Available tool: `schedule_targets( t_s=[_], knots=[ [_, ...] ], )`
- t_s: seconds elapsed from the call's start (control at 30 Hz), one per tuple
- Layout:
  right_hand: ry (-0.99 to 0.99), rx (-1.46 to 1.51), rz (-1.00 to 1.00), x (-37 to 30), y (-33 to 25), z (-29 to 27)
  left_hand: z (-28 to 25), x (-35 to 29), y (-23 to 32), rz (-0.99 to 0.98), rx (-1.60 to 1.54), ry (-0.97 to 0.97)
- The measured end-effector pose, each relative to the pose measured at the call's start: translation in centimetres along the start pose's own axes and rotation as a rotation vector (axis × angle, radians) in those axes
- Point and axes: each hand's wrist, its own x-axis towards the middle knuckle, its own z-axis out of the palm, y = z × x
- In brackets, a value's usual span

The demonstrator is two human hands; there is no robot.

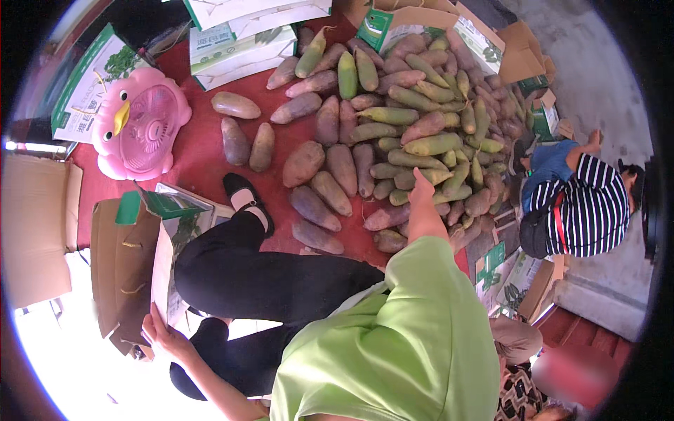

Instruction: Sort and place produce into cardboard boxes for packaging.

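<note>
My right arm, in a lime green sleeve, stretches forward over a large heap of radishes (432, 144), some green and some purplish brown. My right hand (422, 189) is above the near middle of the heap, its fingers stretched out and nothing visible in them. Whether it touches the green radish (439, 175) beside its fingertips, I cannot tell. At the lower left, my left hand (166, 338) grips the near edge of an open cardboard box (163, 263), printed white outside and brown inside. What lies in the box is hidden from here.
Larger radishes (304, 163) lie loose on the red ground cloth (200, 172). A pink bird-shaped fan (144, 126) stands far left beside printed cartons (242, 56). More open cartons (481, 38) edge the heap. A person in a striped top (586, 203) crouches at the right.
</note>
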Motion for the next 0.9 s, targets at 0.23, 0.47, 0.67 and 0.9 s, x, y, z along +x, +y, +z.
schedule_targets(
  t_s=[0.23,0.47,0.67,0.9],
  knots=[
    [-0.374,0.242,-0.223,-2.2,1.3,0.8,-0.6,-0.6,0.0,-0.05,0.046,-0.013],
    [-0.624,-0.362,-0.513,-18.1,1.5,2.7,-2.5,0.3,1.5,-0.149,-0.009,-0.029],
    [-1.458,-0.249,-0.608,-36.8,-2.7,4.6,-3.0,0.5,1.1,-0.153,-0.048,-0.05],
    [-2.133,-0.271,-0.951,-58.8,-6.0,2.6,-3.1,0.0,0.5,-0.148,-0.063,-0.034]
  ],
)
